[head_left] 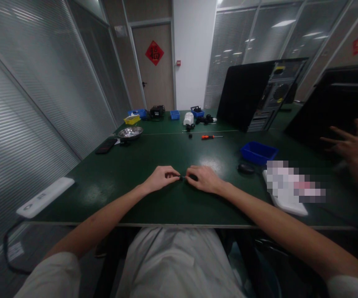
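Green table with computer case at its far right.
Blue tray rests right. At near middle, left hand and right hand pinch; screwdriver lies toward far side; small dark part sits in left fingertips, its thin rod in right.

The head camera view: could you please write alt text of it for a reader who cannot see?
A person's left hand pinches a tiny dark piece, too small to identify, with the right hand close beside it, at a green table. Beyond lie an orange-handled screwdriver and a metal bowl; a computer case stands to the right, near another person's hand.
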The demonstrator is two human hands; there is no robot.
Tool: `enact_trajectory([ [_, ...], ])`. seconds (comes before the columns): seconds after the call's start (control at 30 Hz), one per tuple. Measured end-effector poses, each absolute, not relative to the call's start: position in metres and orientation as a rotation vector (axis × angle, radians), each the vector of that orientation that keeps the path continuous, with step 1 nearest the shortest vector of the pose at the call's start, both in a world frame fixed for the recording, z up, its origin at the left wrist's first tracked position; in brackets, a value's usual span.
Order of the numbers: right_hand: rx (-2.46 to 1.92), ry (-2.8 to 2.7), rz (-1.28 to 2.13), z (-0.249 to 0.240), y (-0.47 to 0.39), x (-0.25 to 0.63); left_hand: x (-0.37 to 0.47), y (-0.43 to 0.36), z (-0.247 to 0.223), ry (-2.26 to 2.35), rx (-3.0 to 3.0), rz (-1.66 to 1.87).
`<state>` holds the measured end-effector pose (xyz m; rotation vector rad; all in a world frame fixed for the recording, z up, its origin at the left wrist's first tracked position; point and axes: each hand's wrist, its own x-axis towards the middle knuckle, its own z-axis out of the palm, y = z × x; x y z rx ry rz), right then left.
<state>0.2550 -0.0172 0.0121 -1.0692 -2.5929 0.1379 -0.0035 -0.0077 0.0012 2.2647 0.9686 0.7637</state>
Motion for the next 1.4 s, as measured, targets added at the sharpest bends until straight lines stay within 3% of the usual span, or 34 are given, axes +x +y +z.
enact_trajectory([
  [1.4,-0.966,-2.653,0.022,0.001,-0.019,0.241,-0.001,-0.01,-0.006,0.961,2.199,0.845],
])
